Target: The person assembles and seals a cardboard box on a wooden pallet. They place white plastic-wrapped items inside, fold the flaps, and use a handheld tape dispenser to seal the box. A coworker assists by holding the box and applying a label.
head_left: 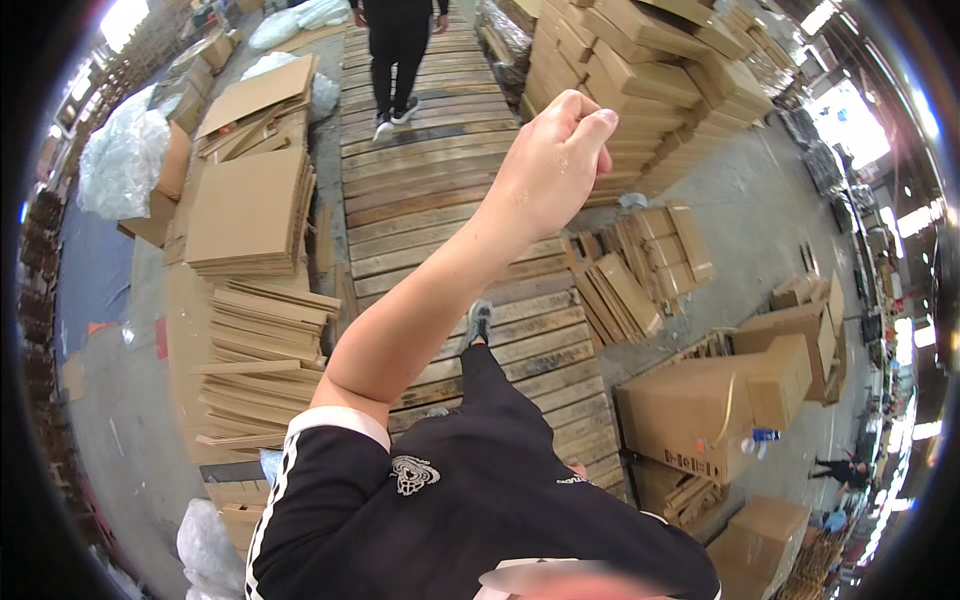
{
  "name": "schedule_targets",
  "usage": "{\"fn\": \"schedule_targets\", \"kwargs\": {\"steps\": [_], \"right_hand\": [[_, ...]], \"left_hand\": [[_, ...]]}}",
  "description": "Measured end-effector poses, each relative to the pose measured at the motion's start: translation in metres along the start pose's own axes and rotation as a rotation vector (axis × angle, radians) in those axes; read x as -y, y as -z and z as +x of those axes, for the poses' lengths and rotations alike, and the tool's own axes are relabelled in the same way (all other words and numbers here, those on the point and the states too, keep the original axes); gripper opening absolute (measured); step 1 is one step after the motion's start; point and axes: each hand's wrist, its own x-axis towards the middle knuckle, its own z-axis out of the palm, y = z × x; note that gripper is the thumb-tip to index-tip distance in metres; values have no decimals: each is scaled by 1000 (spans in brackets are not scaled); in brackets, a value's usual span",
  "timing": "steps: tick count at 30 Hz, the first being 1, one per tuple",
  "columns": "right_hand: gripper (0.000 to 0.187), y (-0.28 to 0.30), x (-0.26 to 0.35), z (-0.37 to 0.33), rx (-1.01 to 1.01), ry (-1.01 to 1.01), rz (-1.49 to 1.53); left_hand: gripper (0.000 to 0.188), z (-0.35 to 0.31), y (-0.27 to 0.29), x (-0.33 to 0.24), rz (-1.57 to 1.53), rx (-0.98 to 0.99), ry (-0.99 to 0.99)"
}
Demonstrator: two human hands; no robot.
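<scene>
My left hand (553, 165) is raised in front of me over the wooden plank walkway (425, 215). Its fingers are curled in and the thumb lies against them; no object shows in it. Of my right hand (577, 468), only a small patch of skin appears beside my body, with the fingers hidden. One of my shoes (480, 322) is on the planks, below my outstretched forearm.
Ahead on the walkway is a person in black (395, 50). Flat cardboard stacks (245, 210) line the left, near bubble-wrap bundles (125, 160). Tall cardboard piles (640, 90) stand at right, with flattened bundles (640, 270) and large boxes (680, 415) nearer.
</scene>
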Motion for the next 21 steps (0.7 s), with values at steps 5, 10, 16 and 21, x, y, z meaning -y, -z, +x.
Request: {"fn": "schedule_targets", "kwargs": {"steps": [5, 10, 16, 21], "right_hand": [[42, 4, 142, 100, 0, 228, -337], [54, 51, 365, 200, 86, 318, -103], [34, 101, 653, 267, -32, 599, 139], [21, 105, 785, 285, 48, 739, 339]], "left_hand": [[34, 113, 50, 53, 580, -285, -194], [38, 244, 154, 170, 758, -441, -160], [47, 147, 321, 494, 708, -475, 461], [45, -109, 295, 595, 1223, 314, 1120]]}}
